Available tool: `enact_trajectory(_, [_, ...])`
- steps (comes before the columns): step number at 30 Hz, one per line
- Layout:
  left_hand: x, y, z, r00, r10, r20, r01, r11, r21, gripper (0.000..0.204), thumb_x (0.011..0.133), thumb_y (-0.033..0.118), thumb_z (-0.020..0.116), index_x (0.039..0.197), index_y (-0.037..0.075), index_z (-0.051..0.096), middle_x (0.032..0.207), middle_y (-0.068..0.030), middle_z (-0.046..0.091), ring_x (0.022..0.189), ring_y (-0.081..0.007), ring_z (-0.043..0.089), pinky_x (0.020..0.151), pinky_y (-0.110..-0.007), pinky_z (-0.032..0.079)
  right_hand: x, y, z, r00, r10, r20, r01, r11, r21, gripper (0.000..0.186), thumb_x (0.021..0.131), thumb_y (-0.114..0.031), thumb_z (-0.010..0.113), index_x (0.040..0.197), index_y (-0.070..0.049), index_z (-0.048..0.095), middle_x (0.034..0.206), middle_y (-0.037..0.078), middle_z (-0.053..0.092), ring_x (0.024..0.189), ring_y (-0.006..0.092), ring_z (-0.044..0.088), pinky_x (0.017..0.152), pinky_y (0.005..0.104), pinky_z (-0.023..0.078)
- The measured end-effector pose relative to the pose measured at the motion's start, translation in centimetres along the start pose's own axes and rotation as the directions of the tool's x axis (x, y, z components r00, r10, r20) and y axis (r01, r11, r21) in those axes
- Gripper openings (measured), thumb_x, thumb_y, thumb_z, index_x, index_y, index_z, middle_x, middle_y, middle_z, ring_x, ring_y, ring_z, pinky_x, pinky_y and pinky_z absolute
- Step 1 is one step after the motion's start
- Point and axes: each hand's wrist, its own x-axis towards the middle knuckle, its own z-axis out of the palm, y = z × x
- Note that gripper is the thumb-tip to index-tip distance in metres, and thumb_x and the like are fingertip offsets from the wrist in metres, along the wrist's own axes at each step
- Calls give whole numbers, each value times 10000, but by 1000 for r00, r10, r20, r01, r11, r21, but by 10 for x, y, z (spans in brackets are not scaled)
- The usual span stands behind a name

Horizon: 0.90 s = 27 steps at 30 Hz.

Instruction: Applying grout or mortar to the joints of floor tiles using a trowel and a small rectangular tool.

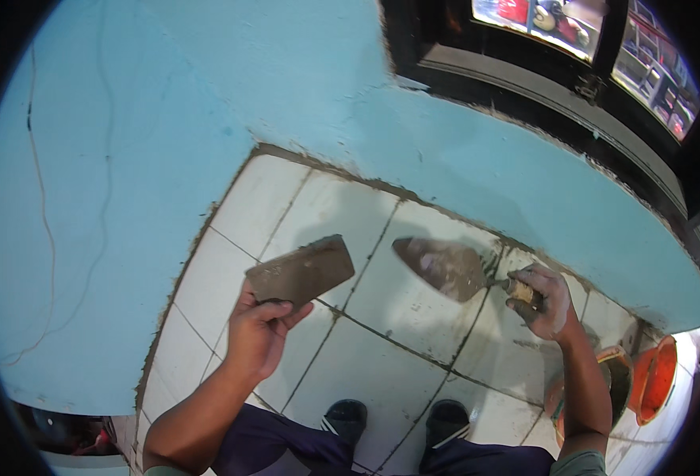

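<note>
My left hand (264, 332) grips a flat, brown rectangular slab (302, 270) by its near edge, thumb on top. Its upper edge looks rough and crumbly; whether it is a tile coated in mortar or a plain block I cannot tell. In my right hand (546, 300) is a pointed trowel (443, 268), fingers wrapped round its short handle. The trowel's smeared blade points left towards the slab, with a gap between them. Grey-brown dirt covers my right fingers. Both tools hang over the white tiled floor (381, 357).
Light blue walls (350, 95) meet in a corner, with a rough mortar line along their foot. A dark-framed window (524, 87) is at upper right. A dirty bucket (615, 381) and an orange basin (655, 381) stand right, beside my forearm. Wires (44, 206) hang down the left wall.
</note>
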Motion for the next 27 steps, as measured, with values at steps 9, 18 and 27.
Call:
enact_trajectory(9, [-9, 3, -3, 977, 198, 83, -208, 968, 140, 436, 839, -72, 581, 1203, 120, 438, 1280, -86, 561, 1222, -241, 574, 1101, -503, 457, 17, -51, 47, 998, 12, 63, -19, 994, 111, 436, 782, -71, 742, 1202, -18, 634, 1026, 179, 584, 967, 381, 616, 840, 410, 509])
enact_trajectory(18, [-18, 11, 1, 958, 253, 136, -243, 966, -86, 337, 1051, 389, 474, 1229, 104, 457, 1387, -133, 521, 1301, -272, 533, 1113, -504, 443, 4, -97, 74, 974, -217, 57, 205, 963, 174, 452, 823, -101, 750, 1216, -47, 534, 1061, 174, 583, 929, 391, 629, 778, 441, 531])
enact_trajectory(27, [-11, 8, -5, 953, 267, 143, -251, 961, -120, 354, 1072, 418, 416, 1210, 96, 468, 1418, -135, 504, 1321, -259, 512, 1138, -495, 420, 5, -110, 86, 969, -238, 64, 224, 959, 174, 470, 828, -97, 719, 1246, -19, 518, 1039, 188, 633, 892, 407, 651, 758, 450, 552])
